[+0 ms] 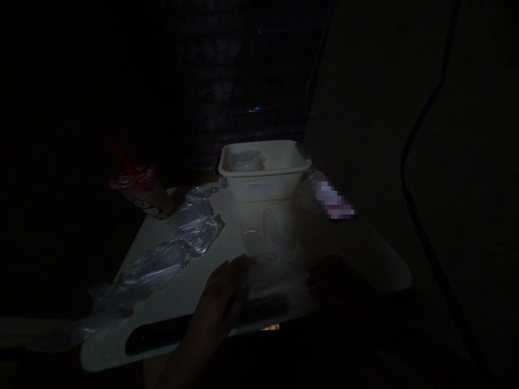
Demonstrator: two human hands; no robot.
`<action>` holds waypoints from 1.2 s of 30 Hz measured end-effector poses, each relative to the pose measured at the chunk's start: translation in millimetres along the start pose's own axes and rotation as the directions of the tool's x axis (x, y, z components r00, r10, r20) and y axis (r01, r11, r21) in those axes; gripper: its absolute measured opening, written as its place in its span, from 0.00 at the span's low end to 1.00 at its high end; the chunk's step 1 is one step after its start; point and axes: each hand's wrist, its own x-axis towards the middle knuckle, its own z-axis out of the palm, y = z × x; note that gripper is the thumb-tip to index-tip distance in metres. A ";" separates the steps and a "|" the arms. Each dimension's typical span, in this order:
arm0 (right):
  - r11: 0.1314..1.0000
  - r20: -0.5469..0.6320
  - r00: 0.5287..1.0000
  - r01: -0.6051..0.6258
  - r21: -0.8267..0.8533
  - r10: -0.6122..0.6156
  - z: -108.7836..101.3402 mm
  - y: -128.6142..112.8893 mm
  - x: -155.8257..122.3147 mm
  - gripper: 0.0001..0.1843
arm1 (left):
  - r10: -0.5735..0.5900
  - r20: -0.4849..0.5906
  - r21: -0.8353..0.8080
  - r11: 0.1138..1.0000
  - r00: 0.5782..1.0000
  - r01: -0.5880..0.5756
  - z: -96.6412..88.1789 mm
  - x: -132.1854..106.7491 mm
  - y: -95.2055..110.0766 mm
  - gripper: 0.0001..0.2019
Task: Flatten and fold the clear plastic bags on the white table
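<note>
My left hand (229,278), fingers bent, is at the clear plastic (273,256), lower centre; whether it grips, I can't tell. My right hand (330,274) is too dark to read. One bundle (245,160) already lies in the tub (279,185), upper centre; this plastic lies outside, on the counter (108,348).

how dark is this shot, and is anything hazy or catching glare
Head view: very dark overall, the pale tub among the brightest things; head view: small glints on the crumpled plastic at left; head view: the right hand nearly lost in shadow, the left hand clearer; head view: the clear plastic between them looks hazy, and a pixelated patch hides detail.
</note>
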 end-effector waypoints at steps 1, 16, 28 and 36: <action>1.000 0.008 1.000 -0.002 -0.002 0.002 -1.2 0.6 -0.5 0.12 | 0.052 -0.035 -0.004 0.999 0.998 -0.052 2.0 2.4 -2.8 0.17; 0.965 0.104 0.962 -0.259 0.035 0.254 -6.3 5.8 12.8 0.13 | -0.202 -0.030 -0.254 0.949 0.979 0.188 -3.2 4.5 5.1 0.10; 0.905 0.132 0.915 -0.399 0.149 0.382 -0.8 7.0 17.7 0.14 | -0.428 0.072 -0.368 0.828 0.901 0.423 -6.2 11.1 5.3 0.10; 0.845 0.125 0.864 -0.503 0.179 0.488 3.7 14.0 22.3 0.12 | -0.539 0.110 -0.423 0.735 0.835 0.529 -3.9 18.8 4.4 0.12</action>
